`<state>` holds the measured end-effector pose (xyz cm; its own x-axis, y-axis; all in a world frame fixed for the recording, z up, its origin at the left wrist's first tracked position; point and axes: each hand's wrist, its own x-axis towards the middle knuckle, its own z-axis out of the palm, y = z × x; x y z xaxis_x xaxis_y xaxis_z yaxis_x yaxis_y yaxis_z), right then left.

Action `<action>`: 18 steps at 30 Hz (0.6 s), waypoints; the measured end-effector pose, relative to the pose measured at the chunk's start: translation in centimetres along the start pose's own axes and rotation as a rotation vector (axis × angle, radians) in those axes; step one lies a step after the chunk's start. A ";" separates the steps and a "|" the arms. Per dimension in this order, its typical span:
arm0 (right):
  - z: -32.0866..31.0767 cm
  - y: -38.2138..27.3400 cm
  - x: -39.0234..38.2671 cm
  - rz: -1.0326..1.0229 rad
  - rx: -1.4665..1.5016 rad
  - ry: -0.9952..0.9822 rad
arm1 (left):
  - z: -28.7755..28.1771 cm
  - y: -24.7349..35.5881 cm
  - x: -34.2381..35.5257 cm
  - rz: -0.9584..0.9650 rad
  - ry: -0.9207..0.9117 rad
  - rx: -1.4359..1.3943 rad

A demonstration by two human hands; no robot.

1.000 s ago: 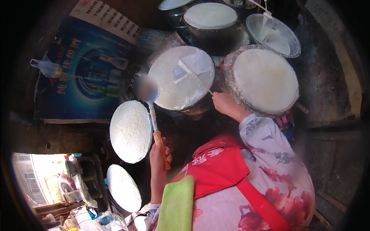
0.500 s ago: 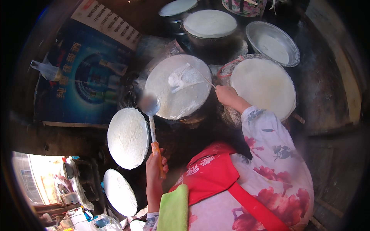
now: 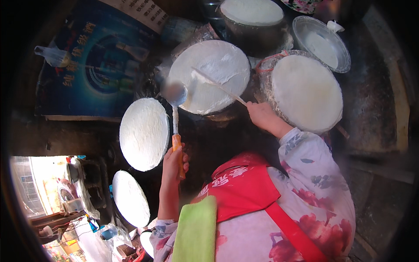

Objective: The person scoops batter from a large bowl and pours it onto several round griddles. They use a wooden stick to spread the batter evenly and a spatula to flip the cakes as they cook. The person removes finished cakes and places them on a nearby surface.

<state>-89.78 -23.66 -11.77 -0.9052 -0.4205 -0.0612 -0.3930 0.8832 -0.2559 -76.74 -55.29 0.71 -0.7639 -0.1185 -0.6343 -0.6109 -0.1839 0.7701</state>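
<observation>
Red cloth shows nearest: an apron (image 3: pixel 244 190), with a green towel (image 3: pixel 195 231) beside it, both nearer the body than the hands. The left hand (image 3: pixel 176 161) is closed round the orange handle of a ladle (image 3: pixel 176 120), whose bowl is at the near-left edge of the pan ahead; whether they touch, I cannot tell. Two round white sheets (image 3: pixel 144 134) stand left of that hand. The right hand (image 3: pixel 263 117) grips a thin stick spreader (image 3: pixel 220 86), which reaches left across the white batter (image 3: pixel 192 94) on a round pan (image 3: pixel 221 115). Just right of this hand is another white round (image 3: pixel 307 94). Beyond both hands come a white-topped pot (image 3: pixel 251 37) and a metal bowl (image 3: pixel 345 64); a blue poster (image 3: pixel 102 65) lies beyond the left hand, farther left.
</observation>
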 end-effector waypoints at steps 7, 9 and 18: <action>3.2 -1.5 -5.7 0.459 0.048 0.228 | -1.6 0.0 0.6 0.048 -0.063 -0.014; 3.6 -6.5 -6.4 0.455 0.206 0.102 | -2.1 0.0 1.0 0.043 -0.067 -0.007; 2.3 -9.6 4.1 0.331 0.371 0.238 | -2.6 1.1 2.1 0.061 -0.044 0.025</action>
<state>-89.39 -34.33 -11.78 -0.9993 -0.0365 0.0126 -0.0370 0.8100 -0.5853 -78.46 -58.25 0.10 -0.8078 -0.0855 -0.5833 -0.5677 -0.1536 0.8087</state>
